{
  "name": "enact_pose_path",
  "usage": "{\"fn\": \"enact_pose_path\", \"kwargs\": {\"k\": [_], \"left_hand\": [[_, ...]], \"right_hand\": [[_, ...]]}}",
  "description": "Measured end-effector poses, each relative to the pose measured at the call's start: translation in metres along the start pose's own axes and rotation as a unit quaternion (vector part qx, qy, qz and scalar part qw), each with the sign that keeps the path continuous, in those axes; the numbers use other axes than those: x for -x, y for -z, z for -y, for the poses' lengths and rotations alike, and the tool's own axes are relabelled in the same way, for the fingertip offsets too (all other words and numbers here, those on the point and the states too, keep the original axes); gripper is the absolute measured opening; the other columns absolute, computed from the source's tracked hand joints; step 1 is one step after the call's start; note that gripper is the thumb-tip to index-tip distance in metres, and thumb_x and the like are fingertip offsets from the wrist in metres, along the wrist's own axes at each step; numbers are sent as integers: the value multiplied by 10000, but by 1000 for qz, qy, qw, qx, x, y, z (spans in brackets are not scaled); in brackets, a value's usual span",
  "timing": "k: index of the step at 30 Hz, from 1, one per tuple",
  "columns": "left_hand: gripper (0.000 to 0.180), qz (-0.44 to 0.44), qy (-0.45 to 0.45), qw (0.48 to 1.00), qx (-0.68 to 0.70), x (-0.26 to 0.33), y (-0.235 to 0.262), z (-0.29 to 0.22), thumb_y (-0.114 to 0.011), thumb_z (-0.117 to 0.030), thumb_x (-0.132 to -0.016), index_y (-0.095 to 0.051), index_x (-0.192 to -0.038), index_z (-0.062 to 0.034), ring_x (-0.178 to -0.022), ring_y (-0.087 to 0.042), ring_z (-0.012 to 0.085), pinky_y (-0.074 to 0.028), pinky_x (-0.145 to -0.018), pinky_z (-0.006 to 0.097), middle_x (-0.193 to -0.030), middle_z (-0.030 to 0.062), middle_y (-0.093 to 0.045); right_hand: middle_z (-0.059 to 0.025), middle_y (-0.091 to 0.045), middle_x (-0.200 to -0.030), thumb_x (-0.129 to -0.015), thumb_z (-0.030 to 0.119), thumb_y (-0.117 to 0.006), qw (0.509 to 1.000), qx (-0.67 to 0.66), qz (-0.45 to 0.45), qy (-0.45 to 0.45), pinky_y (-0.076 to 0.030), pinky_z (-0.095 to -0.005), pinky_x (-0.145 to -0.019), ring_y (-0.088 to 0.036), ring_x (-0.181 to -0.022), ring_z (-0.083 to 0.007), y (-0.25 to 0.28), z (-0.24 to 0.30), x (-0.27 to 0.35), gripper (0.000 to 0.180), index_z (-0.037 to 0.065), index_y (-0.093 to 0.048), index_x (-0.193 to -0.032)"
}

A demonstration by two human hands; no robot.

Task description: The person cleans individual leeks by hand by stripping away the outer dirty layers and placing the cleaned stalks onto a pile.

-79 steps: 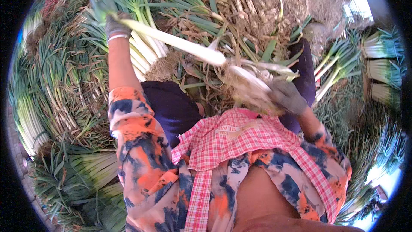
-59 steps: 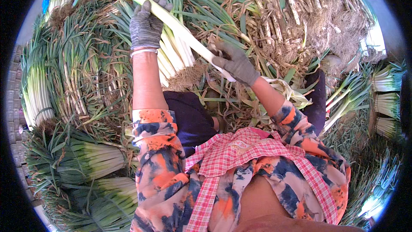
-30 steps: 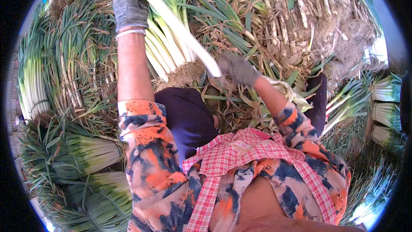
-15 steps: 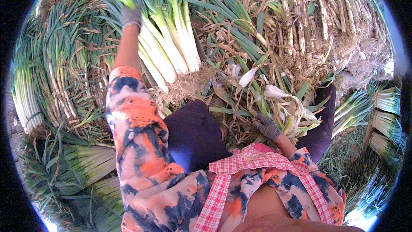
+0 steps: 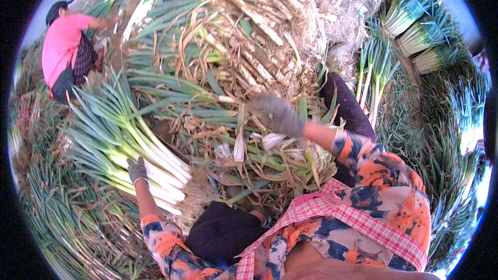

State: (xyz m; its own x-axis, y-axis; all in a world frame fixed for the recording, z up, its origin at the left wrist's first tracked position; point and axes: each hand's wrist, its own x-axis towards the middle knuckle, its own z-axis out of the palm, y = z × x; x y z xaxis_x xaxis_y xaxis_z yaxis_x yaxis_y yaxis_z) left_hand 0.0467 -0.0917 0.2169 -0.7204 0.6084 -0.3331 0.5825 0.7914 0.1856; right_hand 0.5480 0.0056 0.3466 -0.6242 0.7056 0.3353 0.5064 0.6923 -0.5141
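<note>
A bunch of cleaned green onions (image 5: 161,168), with white stems and stringy roots, lies slanting at the left. My left hand (image 5: 137,170), in a grey glove, rests on its stems with finger and thumb apart. My right hand (image 5: 280,115), also gloved, reaches over the middle at the edge of a heap of uncleaned green onions (image 5: 259,18). Motion smears its fingers, so I cannot see whether they grip anything. The white end of one onion stalk (image 5: 225,98) lies just left of those fingers. Peeled skins and dry leaves (image 5: 272,142) lie below my right hand.
Another person (image 5: 67,52) in a pink top bends over onions at the far left. Tied onion bundles (image 5: 415,36) stand at the upper right. A few loose green onions (image 5: 373,78) lie beside my right knee. More onions (image 5: 78,223) cover the lower left.
My view has swung to the right. My left hand has come down from the leaves onto the bunch's stems. My right hand has gone from the peelings near my lap out to the uncleaned heap.
</note>
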Motion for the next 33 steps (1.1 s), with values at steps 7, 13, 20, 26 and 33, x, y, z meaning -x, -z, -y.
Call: {"fn": "enact_pose_path", "kwargs": {"k": [7, 13, 20, 26, 33], "left_hand": [[746, -49, 42, 997, 30, 7, -15, 17, -578, -332, -762, -205, -1319, -4, -1060, -459, 415, -377, -907, 397, -1180, 348, -386], [766, -20, -39, 989, -143, 54, -4, -20, -636, -328, -703, -280, -1282, 25, -1180, -342, 376, -304, -987, 355, -1295, 247, -317], [610, 34, -168, 969, 177, 85, 32, -88, -645, -261, -722, -411, -1194, 47, -1029, -516, 316, -395, -880, 328, -1113, 225, -521], [410, 268, -244, 794, 488, 230, 113, -256, -610, -234, -766, -489, -1095, -21, -788, -532, 168, -457, -657, 280, -953, 69, -544], [253, 264, -232, 632, 690, 265, 142, -318, -645, -114, -757, -510, -956, -31, -634, -544, 160, -470, -513, 316, -772, 44, -563]], "right_hand": [[-171, -465, -1180, -790, 252, -518, 923, 266, -59, -272, -434, -391, -827, -525, -1006, -307, 55, -116, -137, 397, 76, -459, -1141], [-214, -514, -1102, -740, 235, -556, 906, 141, -45, -398, -418, -379, -845, -522, -1006, -325, 67, -154, -142, 457, 29, -453, -1134], [-98, -551, -820, -790, 366, -564, 788, -464, -147, -376, -433, -287, -612, -516, -706, -172, 72, -47, -28, 413, -12, -521, -950], [-15, -480, -666, -840, 353, -487, 787, -499, -143, -333, -348, -221, -410, -450, -520, -85, 52, 23, 95, 320, 34, -503, -846], [-41, -521, -800, -831, 287, -534, 820, -465, -117, -313, -409, -248, -616, -479, -699, -110, 47, 83, 143, 308, 18, -515, -979]]}}
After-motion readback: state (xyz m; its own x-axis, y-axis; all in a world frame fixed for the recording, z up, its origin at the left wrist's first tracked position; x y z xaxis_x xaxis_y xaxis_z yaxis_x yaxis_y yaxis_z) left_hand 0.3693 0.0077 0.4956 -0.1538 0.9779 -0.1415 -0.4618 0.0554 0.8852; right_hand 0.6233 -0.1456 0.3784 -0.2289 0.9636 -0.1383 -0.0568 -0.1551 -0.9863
